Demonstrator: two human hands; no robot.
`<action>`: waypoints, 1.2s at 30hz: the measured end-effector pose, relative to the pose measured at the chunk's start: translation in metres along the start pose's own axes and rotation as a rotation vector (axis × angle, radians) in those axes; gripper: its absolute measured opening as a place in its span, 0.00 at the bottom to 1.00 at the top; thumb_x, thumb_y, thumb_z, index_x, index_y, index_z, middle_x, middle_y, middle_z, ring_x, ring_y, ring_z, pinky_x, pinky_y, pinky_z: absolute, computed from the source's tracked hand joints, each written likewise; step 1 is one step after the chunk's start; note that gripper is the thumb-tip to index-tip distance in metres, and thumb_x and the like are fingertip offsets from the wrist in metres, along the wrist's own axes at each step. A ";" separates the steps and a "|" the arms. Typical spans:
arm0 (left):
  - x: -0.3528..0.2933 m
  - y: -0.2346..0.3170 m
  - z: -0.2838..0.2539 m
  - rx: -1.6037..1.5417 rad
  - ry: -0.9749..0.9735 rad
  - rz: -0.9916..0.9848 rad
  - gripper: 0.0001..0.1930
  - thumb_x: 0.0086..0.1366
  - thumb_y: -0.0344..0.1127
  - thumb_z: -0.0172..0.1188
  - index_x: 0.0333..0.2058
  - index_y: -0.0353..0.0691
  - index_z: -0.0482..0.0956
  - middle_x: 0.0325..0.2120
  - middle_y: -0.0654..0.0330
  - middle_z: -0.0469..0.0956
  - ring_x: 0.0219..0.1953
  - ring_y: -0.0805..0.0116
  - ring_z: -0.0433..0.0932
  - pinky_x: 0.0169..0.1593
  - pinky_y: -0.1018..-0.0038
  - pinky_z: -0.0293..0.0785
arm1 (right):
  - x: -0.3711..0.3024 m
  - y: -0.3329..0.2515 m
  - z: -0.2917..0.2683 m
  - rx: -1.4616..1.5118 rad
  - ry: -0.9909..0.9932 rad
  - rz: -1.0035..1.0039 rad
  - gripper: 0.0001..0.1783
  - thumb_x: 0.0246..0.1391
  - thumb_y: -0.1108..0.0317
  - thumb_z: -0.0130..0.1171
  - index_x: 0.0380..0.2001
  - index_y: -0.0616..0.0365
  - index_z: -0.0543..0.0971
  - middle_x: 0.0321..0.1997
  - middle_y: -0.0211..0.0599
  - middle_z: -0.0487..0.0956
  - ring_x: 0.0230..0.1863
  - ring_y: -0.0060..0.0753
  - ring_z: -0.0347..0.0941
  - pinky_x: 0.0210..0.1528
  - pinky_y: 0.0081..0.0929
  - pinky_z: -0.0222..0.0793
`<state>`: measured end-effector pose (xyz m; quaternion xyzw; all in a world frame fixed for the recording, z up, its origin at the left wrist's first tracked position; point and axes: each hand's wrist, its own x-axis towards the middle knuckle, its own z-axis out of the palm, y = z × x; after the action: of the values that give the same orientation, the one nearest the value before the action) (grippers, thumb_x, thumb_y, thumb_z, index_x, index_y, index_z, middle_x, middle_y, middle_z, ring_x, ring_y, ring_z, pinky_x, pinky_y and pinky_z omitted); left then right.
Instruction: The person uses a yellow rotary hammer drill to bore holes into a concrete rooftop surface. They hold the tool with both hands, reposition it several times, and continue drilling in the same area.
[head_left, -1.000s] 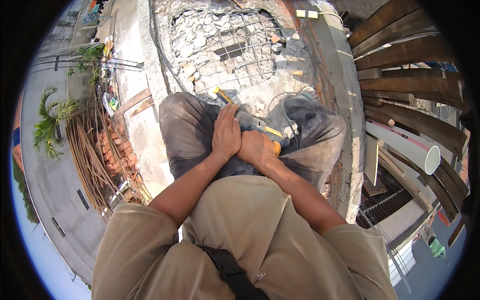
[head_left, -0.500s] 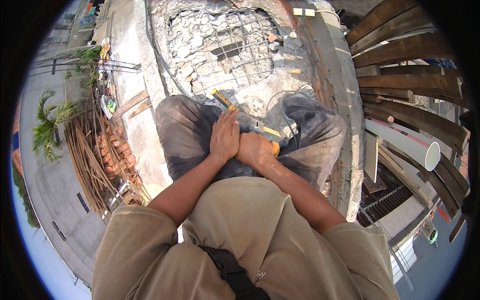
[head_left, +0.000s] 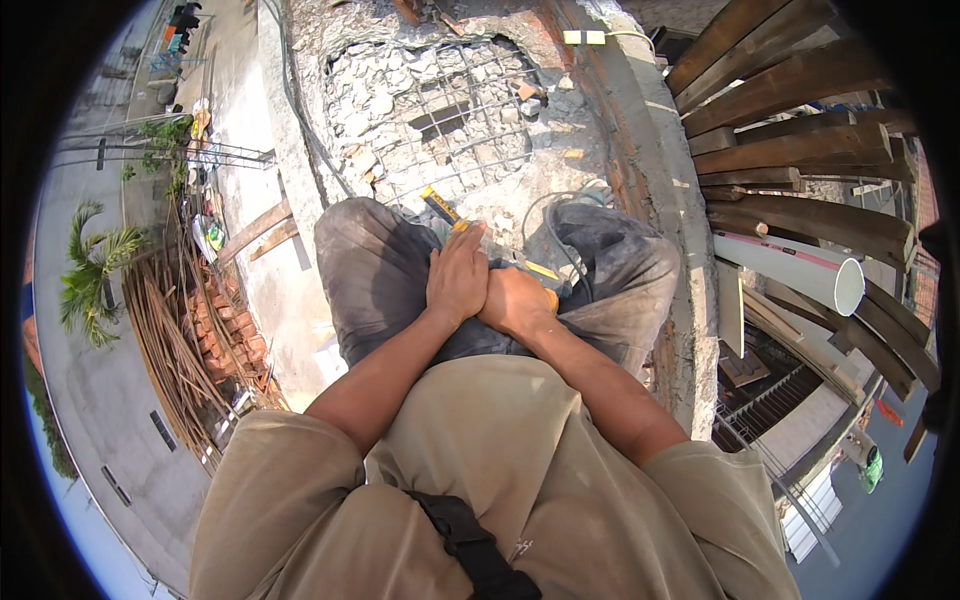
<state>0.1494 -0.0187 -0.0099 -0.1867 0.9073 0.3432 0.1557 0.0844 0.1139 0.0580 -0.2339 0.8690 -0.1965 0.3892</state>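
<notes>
Yellow shows on the tool point(head_left: 541, 271), which lies between our bent knees point(head_left: 365, 240), mostly hidden under both hands. Our left hand point(head_left: 458, 282) rests with its fingers straight and close together, their tips at a yellow-and-black bar point(head_left: 438, 205); whether they press or grip, we cannot tell. Our right hand point(head_left: 514, 302), touching it, has its fingers out of sight beneath, so we cannot tell whether they clamp the tool. If that hold is loose, we judge, the tool could tip forward toward the mesh point(head_left: 478, 140). The cable point(head_left: 553, 230) loops close by one knee, and a shift there could snag it. Ahead, rubble point(head_left: 375, 105) fills a broken patch of slab point(head_left: 555, 130), likely to slide if knocked, and small pieces could drop through the dark gap point(head_left: 440, 120). The slab is pale, dusty concrete, open to the air, with a reddish strip point(head_left: 622, 155) along its right edge. Dark planks point(head_left: 780, 150) and a white pipe point(head_left: 790, 265) fill the right side; poles point(head_left: 160, 330), bricks point(head_left: 228, 325) and a palm point(head_left: 100, 265) show out to the left.
</notes>
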 end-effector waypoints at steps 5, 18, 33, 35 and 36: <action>-0.011 -0.005 0.002 0.055 -0.048 -0.060 0.29 0.81 0.45 0.45 0.76 0.51 0.71 0.77 0.55 0.68 0.82 0.50 0.59 0.82 0.38 0.51 | -0.003 0.002 0.014 -0.007 0.032 -0.031 0.20 0.59 0.53 0.63 0.41 0.57 0.92 0.44 0.59 0.90 0.47 0.60 0.89 0.53 0.52 0.85; -0.012 -0.010 -0.001 -0.013 0.074 -0.022 0.28 0.83 0.49 0.43 0.74 0.48 0.75 0.77 0.52 0.69 0.81 0.46 0.61 0.80 0.37 0.52 | 0.001 -0.001 0.013 -0.010 0.041 -0.103 0.20 0.61 0.53 0.62 0.38 0.57 0.92 0.42 0.58 0.90 0.45 0.60 0.89 0.52 0.52 0.85; 0.000 -0.008 -0.005 0.009 0.074 -0.037 0.27 0.83 0.50 0.46 0.71 0.47 0.78 0.75 0.52 0.72 0.78 0.47 0.65 0.79 0.39 0.56 | 0.010 0.003 0.017 0.002 0.052 -0.088 0.20 0.61 0.54 0.61 0.38 0.58 0.92 0.42 0.58 0.90 0.45 0.61 0.89 0.51 0.53 0.85; 0.002 -0.007 -0.005 -0.001 0.044 -0.085 0.27 0.83 0.51 0.46 0.71 0.47 0.78 0.74 0.52 0.72 0.78 0.48 0.66 0.79 0.39 0.56 | 0.012 0.004 0.017 0.006 0.055 -0.084 0.20 0.61 0.54 0.61 0.39 0.58 0.92 0.42 0.58 0.90 0.45 0.60 0.89 0.52 0.53 0.85; 0.002 -0.007 -0.006 0.001 0.052 -0.083 0.27 0.83 0.51 0.46 0.71 0.47 0.78 0.74 0.52 0.73 0.77 0.47 0.66 0.79 0.39 0.56 | 0.013 0.004 0.018 0.015 0.066 -0.087 0.20 0.61 0.54 0.60 0.38 0.58 0.92 0.42 0.58 0.90 0.46 0.60 0.89 0.52 0.53 0.85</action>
<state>0.1497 -0.0279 -0.0106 -0.2330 0.9027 0.3308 0.1463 0.0896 0.1069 0.0370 -0.2620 0.8689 -0.2273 0.3532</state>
